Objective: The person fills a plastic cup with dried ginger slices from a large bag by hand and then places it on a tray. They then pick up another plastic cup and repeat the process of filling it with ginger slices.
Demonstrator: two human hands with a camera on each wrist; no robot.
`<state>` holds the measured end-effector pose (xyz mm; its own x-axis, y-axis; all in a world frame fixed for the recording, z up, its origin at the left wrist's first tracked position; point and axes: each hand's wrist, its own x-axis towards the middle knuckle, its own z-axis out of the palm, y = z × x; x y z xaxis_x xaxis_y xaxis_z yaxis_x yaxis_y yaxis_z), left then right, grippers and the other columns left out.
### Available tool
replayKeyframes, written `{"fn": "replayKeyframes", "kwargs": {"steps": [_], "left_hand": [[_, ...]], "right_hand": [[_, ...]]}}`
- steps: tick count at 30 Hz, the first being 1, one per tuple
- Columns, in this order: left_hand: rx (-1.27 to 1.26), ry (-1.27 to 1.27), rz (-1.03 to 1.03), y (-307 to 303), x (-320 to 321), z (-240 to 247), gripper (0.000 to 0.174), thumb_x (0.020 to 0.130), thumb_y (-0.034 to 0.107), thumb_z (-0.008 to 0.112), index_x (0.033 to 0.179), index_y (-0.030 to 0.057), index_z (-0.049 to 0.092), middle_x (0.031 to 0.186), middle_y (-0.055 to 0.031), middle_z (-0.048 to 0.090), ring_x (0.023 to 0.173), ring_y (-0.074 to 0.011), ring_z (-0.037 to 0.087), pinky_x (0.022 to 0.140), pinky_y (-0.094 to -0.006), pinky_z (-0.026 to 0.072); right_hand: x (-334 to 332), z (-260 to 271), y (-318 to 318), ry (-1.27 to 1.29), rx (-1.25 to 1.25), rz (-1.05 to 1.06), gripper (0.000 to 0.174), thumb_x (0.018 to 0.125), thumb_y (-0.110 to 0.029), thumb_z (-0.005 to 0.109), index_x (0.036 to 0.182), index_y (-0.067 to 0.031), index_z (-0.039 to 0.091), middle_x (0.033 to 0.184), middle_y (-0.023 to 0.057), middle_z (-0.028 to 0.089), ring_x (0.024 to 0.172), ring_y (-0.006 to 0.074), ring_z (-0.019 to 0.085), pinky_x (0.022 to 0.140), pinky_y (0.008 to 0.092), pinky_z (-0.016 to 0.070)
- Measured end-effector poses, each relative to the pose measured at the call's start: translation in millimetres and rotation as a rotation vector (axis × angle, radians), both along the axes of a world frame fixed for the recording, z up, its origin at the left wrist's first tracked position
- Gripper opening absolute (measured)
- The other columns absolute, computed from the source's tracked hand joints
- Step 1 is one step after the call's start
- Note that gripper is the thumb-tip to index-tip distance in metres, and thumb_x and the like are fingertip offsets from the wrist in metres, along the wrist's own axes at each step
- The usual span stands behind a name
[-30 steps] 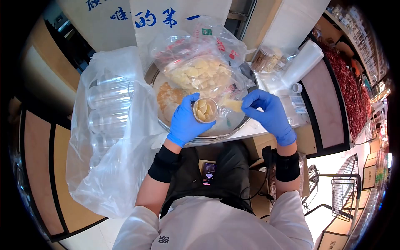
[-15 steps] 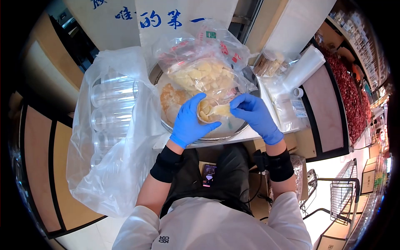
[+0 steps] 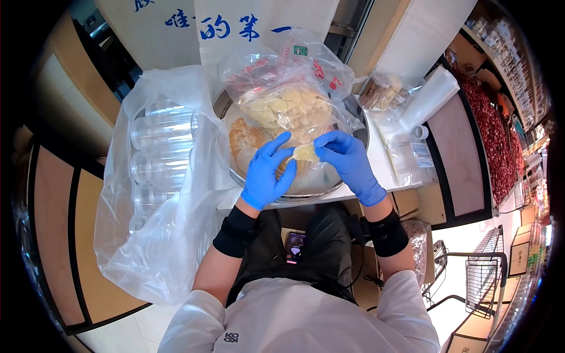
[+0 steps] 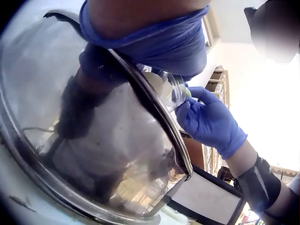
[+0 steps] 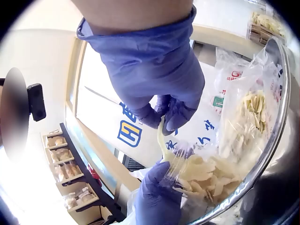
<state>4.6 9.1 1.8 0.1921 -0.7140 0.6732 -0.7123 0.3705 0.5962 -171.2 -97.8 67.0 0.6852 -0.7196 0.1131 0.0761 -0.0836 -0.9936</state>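
Note:
My blue-gloved left hand (image 3: 263,179) grips a small clear plastic jar (image 5: 175,169), its fingers and thumb round the wall. In the head view the hands and a slice mostly hide the jar. Over its mouth my gloved right hand (image 3: 351,167) pinches a thin, pale yellow dried slice (image 3: 305,153) between thumb and fingers. The slice hangs down toward the jar in the right wrist view. Just beyond both hands, a clear bag (image 3: 285,109) full of similar slices lies in a round metal basin (image 3: 315,195), beside brownish crumbs (image 3: 244,136).
A large translucent bag (image 3: 118,235) of stacked clear jars (image 3: 162,166) stands left of the basin. To the right are a filled jar (image 3: 376,88), a roll of clear plastic (image 3: 432,94) and flat plastic packets (image 3: 412,162). A lettered white panel (image 3: 265,15) rises behind.
My right hand has moved left with the slice, from beside the jar to over its mouth. My left hand stays round the jar, which is now more hidden in the head view.

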Motion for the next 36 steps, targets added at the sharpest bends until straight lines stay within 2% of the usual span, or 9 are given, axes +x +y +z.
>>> {"fn": "replayKeyframes", "kwargs": {"steps": [9, 11, 15, 17, 21, 26, 29, 32, 36], "left_hand": [[-0.008, -0.025, 0.099, -1.7, -2.9, -4.3, 0.021, 0.083, 0.006, 0.062, 0.103, 0.0061, 0.068, 0.131, -0.0136, 0.058, 0.099, -0.0316, 0.063, 0.087, -0.0364, 0.0487], [0.012, -0.015, 0.105, -1.3, -3.3, -3.3, 0.019, 0.083, 0.007, 0.062, 0.101, 0.0058, 0.068, 0.131, -0.0127, 0.058, 0.097, -0.0312, 0.063, 0.085, -0.0361, 0.0487], [-0.014, -0.058, 0.133, -0.6, -6.9, 0.0, 0.019, 0.081, 0.008, 0.063, 0.099, 0.0058, 0.069, 0.131, -0.0104, 0.059, 0.094, -0.0293, 0.063, 0.084, -0.0353, 0.0479], [-0.022, -0.065, 0.153, -0.8, -8.6, -0.1, 0.019, 0.081, 0.008, 0.063, 0.099, 0.0057, 0.069, 0.131, -0.01, 0.059, 0.095, -0.0286, 0.063, 0.085, -0.035, 0.0473], [-0.036, -0.099, 0.179, -1.0, -8.7, 1.1, 0.019, 0.081, 0.009, 0.064, 0.099, 0.0052, 0.069, 0.13, -0.0094, 0.059, 0.098, -0.0278, 0.062, 0.086, -0.0346, 0.0464], [-0.055, -0.008, 0.176, -1.1, -3.8, -2.3, 0.021, 0.081, 0.008, 0.064, 0.102, 0.0059, 0.069, 0.129, -0.0083, 0.06, 0.099, -0.0273, 0.062, 0.087, -0.0352, 0.0458], [-0.096, -0.004, 0.135, -1.5, -3.5, -0.4, 0.022, 0.081, 0.007, 0.064, 0.103, 0.0064, 0.067, 0.127, -0.0078, 0.061, 0.099, -0.0266, 0.061, 0.088, -0.0354, 0.0453], [-0.084, -0.058, 0.143, -2.2, -3.3, 1.6, 0.021, 0.081, 0.007, 0.064, 0.102, 0.0062, 0.066, 0.125, -0.0077, 0.062, 0.1, -0.027, 0.061, 0.088, -0.036, 0.0448], [-0.086, -0.053, 0.124, -4.0, -1.3, -0.7, 0.021, 0.08, 0.011, 0.063, 0.101, 0.0064, 0.066, 0.122, -0.0053, 0.062, 0.097, -0.0267, 0.059, 0.09, -0.0366, 0.0416]], "right_hand": [[2.2, -3.0, 7.4, -0.026, -0.022, 0.007, 0.013, 0.084, -0.003, 0.068, 0.097, -0.0028, 0.065, 0.094, 0.0015, 0.066, 0.083, 0.0077, 0.061, 0.075, 0.0221, 0.0492], [3.1, -2.0, 12.8, 0.026, -0.186, -0.05, 0.014, 0.083, -0.002, 0.068, 0.096, -0.0037, 0.065, 0.095, 0.0023, 0.067, 0.082, 0.0086, 0.063, 0.074, 0.0231, 0.0498], [3.3, 4.4, 20.1, 0.009, -0.246, -0.085, 0.013, 0.082, -0.002, 0.069, 0.095, -0.0038, 0.066, 0.093, 0.0025, 0.067, 0.08, 0.0091, 0.063, 0.073, 0.0237, 0.0501], [4.4, 6.6, 22.7, 0.054, -0.375, -0.164, 0.012, 0.081, -0.002, 0.068, 0.093, -0.0034, 0.066, 0.091, 0.0025, 0.067, 0.08, 0.0096, 0.064, 0.073, 0.024, 0.0501], [6.7, -5.1, 21.9, 0.01, -0.389, -0.196, 0.011, 0.081, -0.001, 0.068, 0.092, -0.0032, 0.067, 0.091, 0.0026, 0.067, 0.082, 0.0092, 0.064, 0.074, 0.0235, 0.0503], [10.8, -12.6, 15.2, -0.088, -0.001, -0.095, 0.015, 0.083, -0.001, 0.068, 0.098, -0.0033, 0.066, 0.093, 0.0032, 0.067, 0.087, 0.0102, 0.064, 0.078, 0.0229, 0.0511], [9.2, -3.7, 17.2, -0.058, 0.068, -0.067, 0.018, 0.084, -0.001, 0.068, 0.102, -0.0032, 0.066, 0.095, 0.0029, 0.067, 0.089, 0.0114, 0.064, 0.08, 0.0234, 0.0512], [12.0, 4.5, 27.5, -0.116, -0.111, -0.022, 0.02, 0.084, -0.002, 0.068, 0.104, -0.003, 0.066, 0.1, 0.0023, 0.066, 0.092, 0.012, 0.063, 0.083, 0.0246, 0.0512], [15.5, 7.2, 25.8, -0.12, -0.209, 0.015, 0.022, 0.084, -0.003, 0.069, 0.105, -0.0033, 0.066, 0.102, 0.004, 0.065, 0.093, 0.0132, 0.063, 0.08, 0.0253, 0.0506]]}}
